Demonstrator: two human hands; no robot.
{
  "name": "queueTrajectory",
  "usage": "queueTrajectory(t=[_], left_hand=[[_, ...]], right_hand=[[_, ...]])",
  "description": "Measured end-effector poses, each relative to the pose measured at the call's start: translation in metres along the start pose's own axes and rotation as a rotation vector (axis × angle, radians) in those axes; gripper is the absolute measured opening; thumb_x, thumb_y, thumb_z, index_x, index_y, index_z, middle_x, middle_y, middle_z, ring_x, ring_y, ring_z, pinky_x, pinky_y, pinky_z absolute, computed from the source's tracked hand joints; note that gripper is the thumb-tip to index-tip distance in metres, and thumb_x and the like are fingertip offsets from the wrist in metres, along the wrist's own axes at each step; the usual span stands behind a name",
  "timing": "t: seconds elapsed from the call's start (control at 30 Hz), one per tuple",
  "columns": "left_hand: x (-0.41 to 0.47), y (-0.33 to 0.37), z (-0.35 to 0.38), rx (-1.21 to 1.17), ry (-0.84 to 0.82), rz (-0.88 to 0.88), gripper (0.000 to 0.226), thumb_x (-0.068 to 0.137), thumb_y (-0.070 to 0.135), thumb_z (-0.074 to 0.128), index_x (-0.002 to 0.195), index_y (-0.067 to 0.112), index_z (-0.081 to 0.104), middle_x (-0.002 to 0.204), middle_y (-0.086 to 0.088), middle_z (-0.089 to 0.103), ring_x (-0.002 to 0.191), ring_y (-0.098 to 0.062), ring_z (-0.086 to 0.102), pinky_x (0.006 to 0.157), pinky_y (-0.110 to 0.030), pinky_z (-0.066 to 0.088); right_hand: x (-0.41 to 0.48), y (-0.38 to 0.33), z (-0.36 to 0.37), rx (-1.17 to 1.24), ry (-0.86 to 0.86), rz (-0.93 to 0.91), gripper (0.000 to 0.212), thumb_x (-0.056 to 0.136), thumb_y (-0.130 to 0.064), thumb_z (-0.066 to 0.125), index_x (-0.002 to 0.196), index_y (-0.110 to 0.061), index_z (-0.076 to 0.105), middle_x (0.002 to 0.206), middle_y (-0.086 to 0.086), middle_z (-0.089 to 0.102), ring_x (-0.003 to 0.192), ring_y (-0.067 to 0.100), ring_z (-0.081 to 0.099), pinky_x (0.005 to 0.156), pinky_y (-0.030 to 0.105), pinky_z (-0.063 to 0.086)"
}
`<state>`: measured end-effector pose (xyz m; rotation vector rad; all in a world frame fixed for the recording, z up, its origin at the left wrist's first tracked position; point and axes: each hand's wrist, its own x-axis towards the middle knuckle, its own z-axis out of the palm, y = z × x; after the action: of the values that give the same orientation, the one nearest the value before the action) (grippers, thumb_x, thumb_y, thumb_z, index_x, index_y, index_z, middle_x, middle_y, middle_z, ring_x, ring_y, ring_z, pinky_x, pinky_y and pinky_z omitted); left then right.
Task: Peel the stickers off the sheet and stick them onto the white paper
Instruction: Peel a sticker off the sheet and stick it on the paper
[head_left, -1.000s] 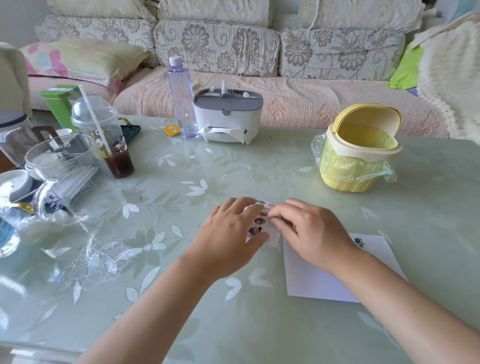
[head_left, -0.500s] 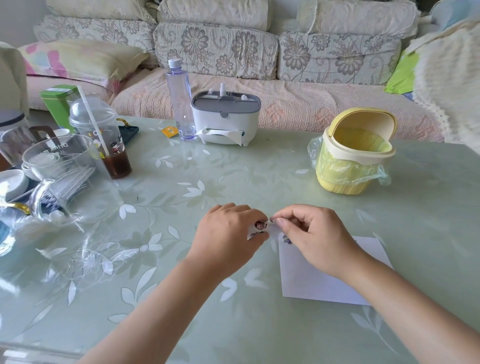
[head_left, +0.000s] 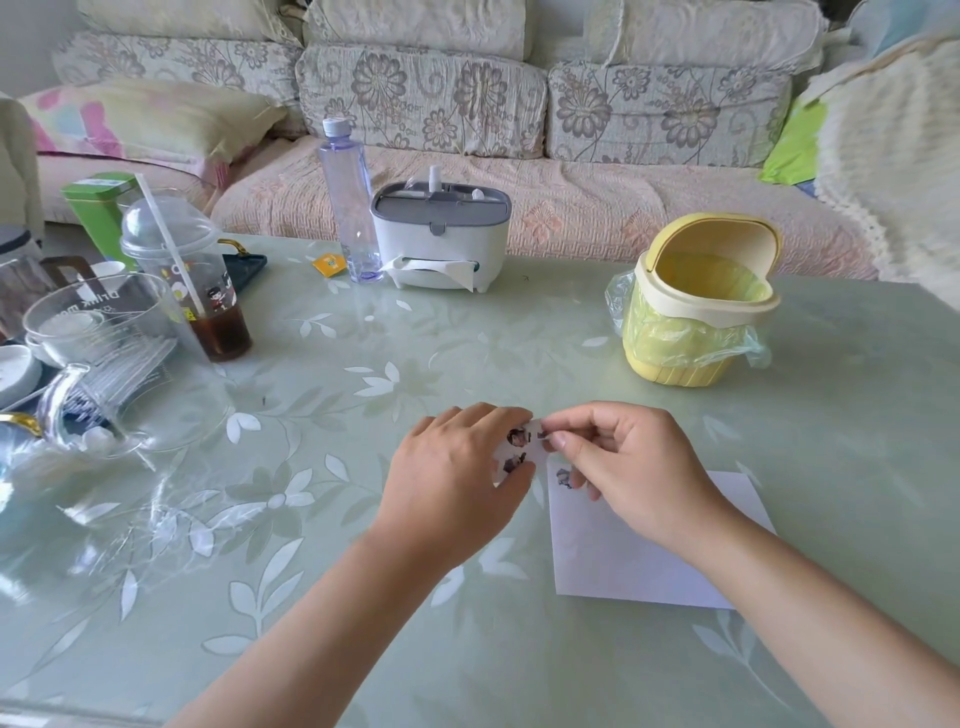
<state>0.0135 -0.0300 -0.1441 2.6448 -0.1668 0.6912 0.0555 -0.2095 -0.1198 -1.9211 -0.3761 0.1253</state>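
My left hand (head_left: 457, 473) holds a small sticker sheet (head_left: 519, 449) between thumb and fingers, just above the table; two dark cartoon stickers show on it. My right hand (head_left: 628, 467) pinches at the sheet's right edge with thumb and forefinger, where a small dark sticker bit shows. A white paper (head_left: 623, 561) lies flat on the table under and right of my right hand. One sticker (head_left: 563, 478) sits at its top left corner. Most of the sheet is hidden by my fingers.
A yellow lidded mini bin (head_left: 696, 306) with a plastic liner stands behind the paper. A white tissue box (head_left: 441, 239) and clear bottle (head_left: 348, 202) are at the back centre. Glass jugs (head_left: 104, 353) and a drink cup (head_left: 192, 275) crowd the left side.
The sheet has tilted more towards me, so two stickers show instead of one. My right hand's fingertips have shifted slightly along its right edge. A sticker on the paper's corner is uncovered.
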Motion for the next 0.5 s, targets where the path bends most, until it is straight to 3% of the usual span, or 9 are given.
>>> queueTrajectory(t=[0.13,0.3,0.43,0.5], left_hand=[[0.001,0.003,-0.002,0.01,0.077,-0.027,0.036,0.079,0.03,0.076,0.113,0.031,0.064,0.097,0.014,0.068,0.076,-0.019,0.062,0.066,-0.03,0.049],[0.001,0.009,-0.006,0.027,0.095,-0.002,0.052,0.072,0.032,0.084,0.118,0.031,0.06,0.106,0.016,0.065,0.084,-0.016,0.062,0.066,-0.022,0.04],[-0.001,0.018,-0.009,-0.05,0.027,0.008,0.041,0.086,0.055,0.057,0.122,0.036,0.059,0.116,0.018,0.061,0.093,-0.011,0.061,0.07,-0.023,0.046],[0.002,0.02,-0.011,-0.089,0.07,0.036,0.033,0.093,0.045,0.051,0.119,0.029,0.064,0.121,0.012,0.06,0.098,-0.015,0.059,0.074,-0.028,0.049]], right_hand=[[-0.001,-0.007,0.001,0.226,-0.034,0.101,0.03,0.083,0.001,0.077,0.103,-0.021,0.075,0.092,0.002,0.076,0.07,0.019,0.068,0.061,0.032,0.055],[-0.002,-0.017,0.006,0.464,0.111,0.219,0.013,0.089,-0.008,0.073,0.101,-0.01,0.07,0.089,0.009,0.077,0.077,0.026,0.075,0.069,0.042,0.06],[0.003,-0.016,0.002,0.325,0.196,0.161,0.014,0.088,-0.004,0.074,0.093,-0.016,0.07,0.086,0.011,0.074,0.072,0.024,0.074,0.063,0.036,0.058],[0.004,-0.014,-0.005,0.089,0.178,0.023,0.019,0.088,-0.008,0.074,0.092,-0.026,0.07,0.085,0.001,0.072,0.073,0.023,0.072,0.064,0.032,0.057]])
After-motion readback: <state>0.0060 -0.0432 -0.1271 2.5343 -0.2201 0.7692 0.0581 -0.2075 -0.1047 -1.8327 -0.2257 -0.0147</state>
